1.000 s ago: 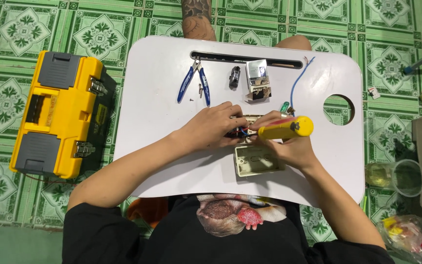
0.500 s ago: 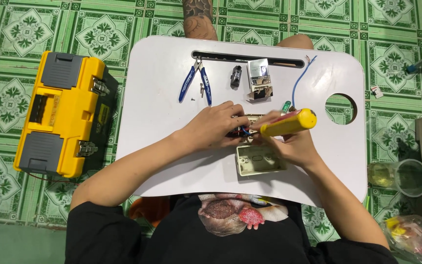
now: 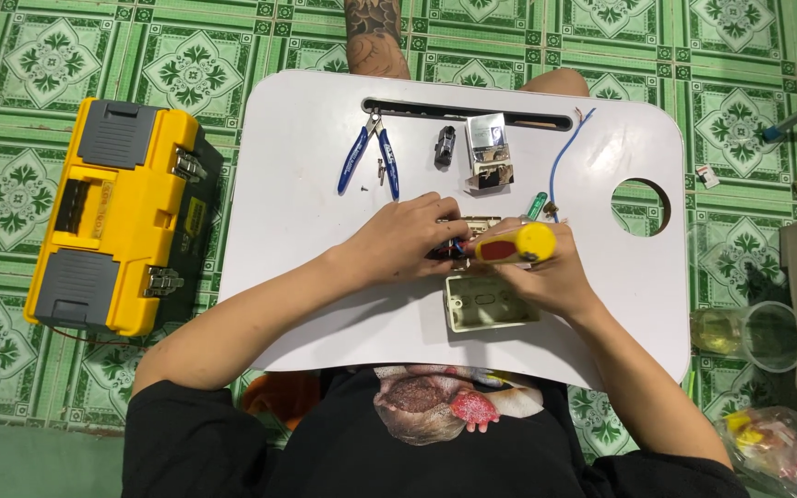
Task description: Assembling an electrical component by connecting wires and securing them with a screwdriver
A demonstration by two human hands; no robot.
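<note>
Screwdriver (image 3: 512,245), light and stiff at frame centre, sat clenched by its yellow handle in the right hand (image 3: 551,277), while the left hand (image 3: 408,240) pinched a small, hidden part.

One yellow toolbox (image 3: 117,217); one blue-handled pliers (image 3: 368,160); one yellow-handled screwdriver (image 3: 514,245); one beige wall box (image 3: 491,302); one blue wire (image 3: 565,157) (loose); one clear cup (image 3: 758,334).

The floor (image 3: 186,65) is covered with green tiles carrying a white leaf-and-frame pattern. A white lap worktop (image 3: 306,138) with rounded corners, a long slot and a round hole is set on it. A yellow and grey toolbox (image 3: 113,212) is placed just beside the worktop. Even, soft light is cast throughout.
</note>
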